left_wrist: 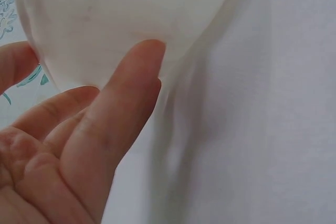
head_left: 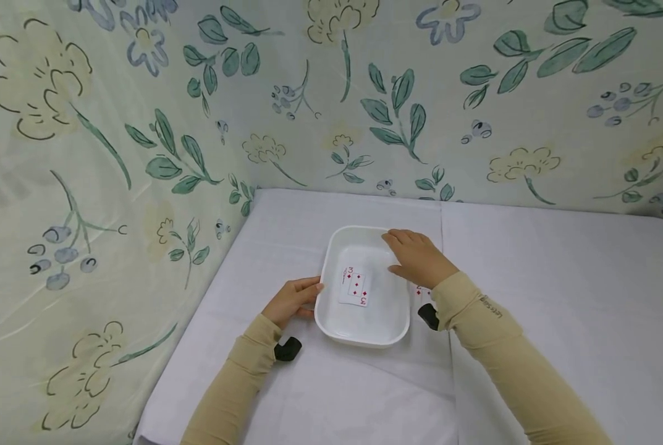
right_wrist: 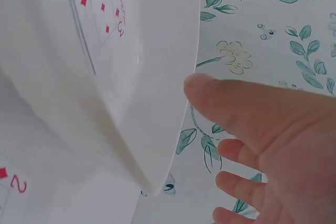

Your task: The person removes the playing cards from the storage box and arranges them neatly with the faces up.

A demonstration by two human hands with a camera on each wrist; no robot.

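Observation:
A white, rounded rectangular tray [head_left: 387,321] is between my two hands, with a three of diamonds playing card [head_left: 354,287] inside, face up. At its left side my left hand [head_left: 289,301] grips the edge. The left wrist view shows the thumb [left_wrist: 134,69] against the tray's outer wall and the other fingers by the edge. Over the right rim is my right hand [head_left: 417,256]. Its thumb tip [right_wrist: 198,85] touches the rim in the right wrist view, with the other fingers spread loosely outside. A two of diamonds card [right_wrist: 8,182] lies beside the tray, partly hidden in the head view.
A white cloth [head_left: 320,395] covers the table, with a seam or fold running to the right of the tray. Flower-printed fabric [head_left: 309,123] hangs behind the table and along its left side. Small black devices [head_left: 288,349] sit at both wrists.

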